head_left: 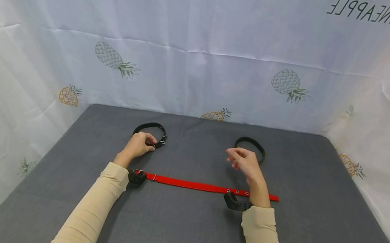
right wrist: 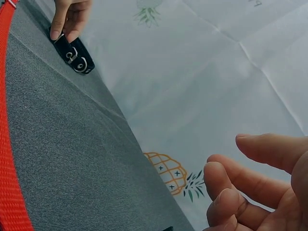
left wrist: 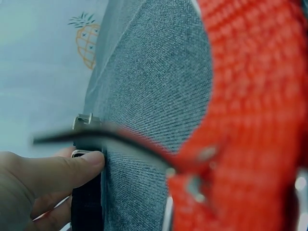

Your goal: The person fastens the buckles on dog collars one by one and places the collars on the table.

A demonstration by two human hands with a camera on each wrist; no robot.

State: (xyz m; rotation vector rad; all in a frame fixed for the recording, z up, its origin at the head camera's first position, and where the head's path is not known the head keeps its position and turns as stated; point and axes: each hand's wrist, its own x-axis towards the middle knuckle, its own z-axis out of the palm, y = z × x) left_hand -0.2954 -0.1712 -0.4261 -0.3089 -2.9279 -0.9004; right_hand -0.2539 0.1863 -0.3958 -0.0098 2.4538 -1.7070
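At the far left of the table, my left hand (head_left: pixel 138 145) pinches a black buckled collar (head_left: pixel 155 124) at its near side, beside the metal buckle (left wrist: pixel 85 119). The collar forms a closed loop. My right hand (head_left: pixel 247 164) hovers just in front of a second looped black collar (head_left: pixel 250 139); its thumb and fingers are loosely bent, apart, with nothing between them in the right wrist view. A red collar (head_left: pixel 188 184) lies stretched out straight beneath both wrists, its buckle end at the left and its eyelets at the right. My right forearm hides part of it.
Dark grey cloth covers the table (head_left: pixel 177 226). Behind and at both sides hangs a white curtain (head_left: pixel 204 20) printed with pineapples. Black wrist cameras (head_left: pixel 235 202) are strapped on both wrists, low over the red collar.
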